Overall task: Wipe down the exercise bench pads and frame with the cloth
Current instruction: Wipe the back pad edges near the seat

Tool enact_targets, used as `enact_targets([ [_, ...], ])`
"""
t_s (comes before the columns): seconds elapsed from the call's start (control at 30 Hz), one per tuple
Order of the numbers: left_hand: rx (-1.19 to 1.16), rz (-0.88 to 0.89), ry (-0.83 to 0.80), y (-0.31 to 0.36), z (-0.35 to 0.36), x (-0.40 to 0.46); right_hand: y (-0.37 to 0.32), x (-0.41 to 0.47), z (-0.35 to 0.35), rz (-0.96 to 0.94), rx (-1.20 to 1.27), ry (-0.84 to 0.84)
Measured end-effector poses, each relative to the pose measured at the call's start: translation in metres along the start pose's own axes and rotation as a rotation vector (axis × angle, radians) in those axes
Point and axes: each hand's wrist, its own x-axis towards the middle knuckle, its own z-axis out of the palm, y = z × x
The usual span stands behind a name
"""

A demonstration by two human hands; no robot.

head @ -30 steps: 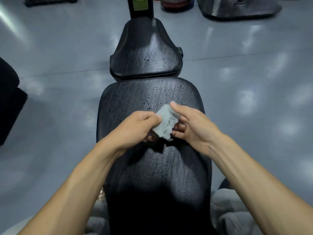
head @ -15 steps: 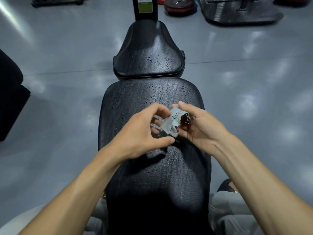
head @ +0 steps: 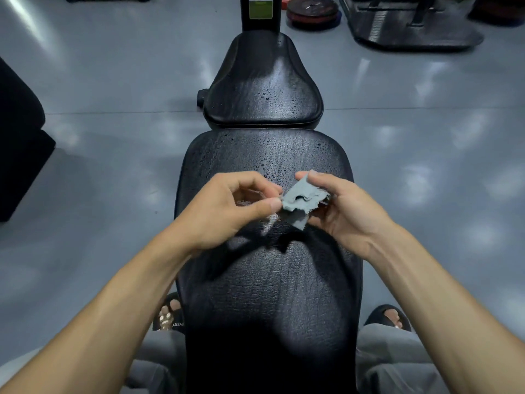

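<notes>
Small crumpled grey-blue cloth held in the air between both hands, just above the long black textured vinyl back pad of the exercise bench, not touching it. Left hand grip: thumb and forefinger pinching the cloth's left edge, other fingers curled in. Right hand grip: fingers curled round the cloth's right side, index finger laid over its top corner, cloth partly bunched in the palm. Cloth has ragged edges and a fold making a dark pocket near its middle. Back pad carries water droplets across its far end, ahead of the hands; near part looks dry, shadows of the hands fall on it. Beyond it, apart by a narrow gap, the smaller black rounded seat pad also has droplets, mostly centre-right. Black upright frame post with a green label stands past the seat pad. Glossy grey floor all round, red and black weight plates stacked top right. Person straddles the surface, grey trousers, black slide sandals either side
</notes>
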Motion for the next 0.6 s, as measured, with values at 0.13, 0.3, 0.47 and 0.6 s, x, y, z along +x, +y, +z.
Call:
enact_targets([
  [0.13, -0.286, -0.114, 0.063, 0.006, -0.006, -0.003, 0.007, 0.002, -0.002, -0.146, -0.414, -0.026],
  [0.3, -0.277, -0.142, 0.157, 0.007, -0.007, -0.003, 0.015, 0.0, 0.001, -0.118, -0.61, -0.169],
  [0.47, -0.141, -0.068, 0.108, 0.007, -0.012, -0.004, 0.01, -0.002, 0.012, -0.315, -0.57, -0.273],
  [0.6, -0.12, 0.016, 0.067, 0.011, -0.011, -0.008, 0.009, -0.005, 0.016, -0.458, -0.687, -0.274],
])
